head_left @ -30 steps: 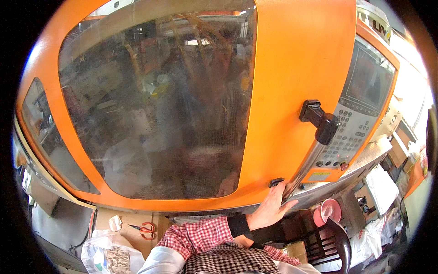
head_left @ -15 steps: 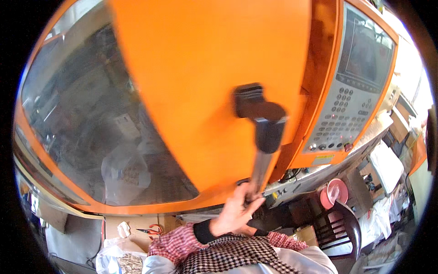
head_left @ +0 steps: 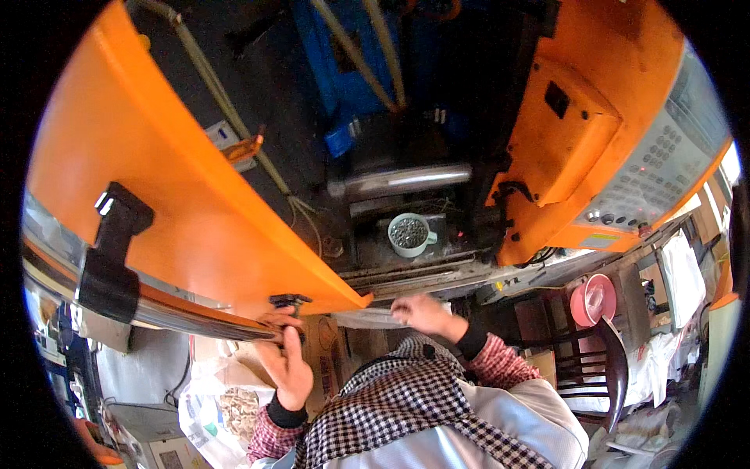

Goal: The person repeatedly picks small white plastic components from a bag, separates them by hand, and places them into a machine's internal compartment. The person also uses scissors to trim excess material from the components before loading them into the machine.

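My left hand (head_left: 287,367) is closed around the lower end of a long metal bar handle (head_left: 195,322), which is fixed by a black bracket to the orange sliding door (head_left: 195,242). The door stands pulled to the left, uncovering the dark inside of a machine. In front of the opening hovers my right hand (head_left: 430,316), slightly blurred, with its fingers loosely bent, apart and holding nothing. Beyond it, on a dark ledge inside the machine, sits a pale mug (head_left: 409,235) filled with small grey pieces. A shiny metal cylinder (head_left: 410,180) lies across behind the mug.
The orange control panel (head_left: 652,168) with keys and knobs borders the opening on the right. A dark wooden chair (head_left: 613,367) and a pink basin (head_left: 591,301) are at the right. Lower left is a white plastic bag (head_left: 205,406) with tan pieces inside.
The door has slid left with my left hand on its handle, exposing the machine's inside and the mug. My right hand, mostly hidden behind the left before, is now apart to the right.
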A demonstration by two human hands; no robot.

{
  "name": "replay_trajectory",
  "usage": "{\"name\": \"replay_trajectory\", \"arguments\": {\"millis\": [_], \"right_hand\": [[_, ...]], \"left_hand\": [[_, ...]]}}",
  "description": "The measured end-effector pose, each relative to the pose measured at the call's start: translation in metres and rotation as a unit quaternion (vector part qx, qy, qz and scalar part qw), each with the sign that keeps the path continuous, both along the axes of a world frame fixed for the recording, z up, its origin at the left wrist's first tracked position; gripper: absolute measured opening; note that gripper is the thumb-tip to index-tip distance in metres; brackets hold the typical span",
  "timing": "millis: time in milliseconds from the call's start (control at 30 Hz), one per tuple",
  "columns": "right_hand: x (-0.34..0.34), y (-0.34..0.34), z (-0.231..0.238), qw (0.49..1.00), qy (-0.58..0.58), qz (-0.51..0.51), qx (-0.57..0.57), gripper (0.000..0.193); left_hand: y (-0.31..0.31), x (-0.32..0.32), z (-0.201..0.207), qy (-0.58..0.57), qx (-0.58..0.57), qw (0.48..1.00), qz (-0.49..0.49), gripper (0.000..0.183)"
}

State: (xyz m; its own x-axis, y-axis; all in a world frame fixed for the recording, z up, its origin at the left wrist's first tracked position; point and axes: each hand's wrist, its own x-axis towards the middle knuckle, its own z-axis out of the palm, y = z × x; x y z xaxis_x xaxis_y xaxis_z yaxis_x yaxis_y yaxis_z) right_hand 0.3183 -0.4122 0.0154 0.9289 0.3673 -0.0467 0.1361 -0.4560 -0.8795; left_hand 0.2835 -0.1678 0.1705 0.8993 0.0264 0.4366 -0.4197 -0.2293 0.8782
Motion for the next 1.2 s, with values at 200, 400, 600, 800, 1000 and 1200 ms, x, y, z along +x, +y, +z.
{"name": "replay_trajectory", "arguments": {"millis": [200, 400, 600, 800, 1000, 1200], "right_hand": [[0.091, -0.043, 0.004, 0.925, -0.285, -0.203, -0.146, 0.009], [0.151, -0.048, -0.037, 0.911, -0.182, -0.139, -0.342, 0.022], [0.151, -0.045, -0.02, 0.891, -0.236, -0.062, -0.382, 0.025], [0.149, -0.063, -0.022, 0.872, -0.281, -0.021, -0.401, 0.023], [0.161, -0.077, -0.041, 0.923, -0.242, -0.027, -0.297, 0.018], [0.147, -0.074, 0.017, 0.969, -0.214, -0.052, -0.111, 0.018]], "left_hand": [[0.053, 0.016, -0.007, -0.051, 0.001, 0.993, 0.106, 0.017], [0.096, 0.023, -0.01, -0.039, 0.049, 0.981, 0.182, 0.02], [0.117, 0.028, -0.013, -0.048, 0.01, 0.974, 0.22, 0.022], [0.065, 0.02, 0.005, -0.258, 0.26, 0.828, 0.424, 0.054], [-0.01, 0.047, -0.056, 0.036, 0.161, 0.986, 0.002, 0.027], [-0.101, 0.149, -0.128, 0.402, -0.323, 0.818, -0.253, 0.037]]}}
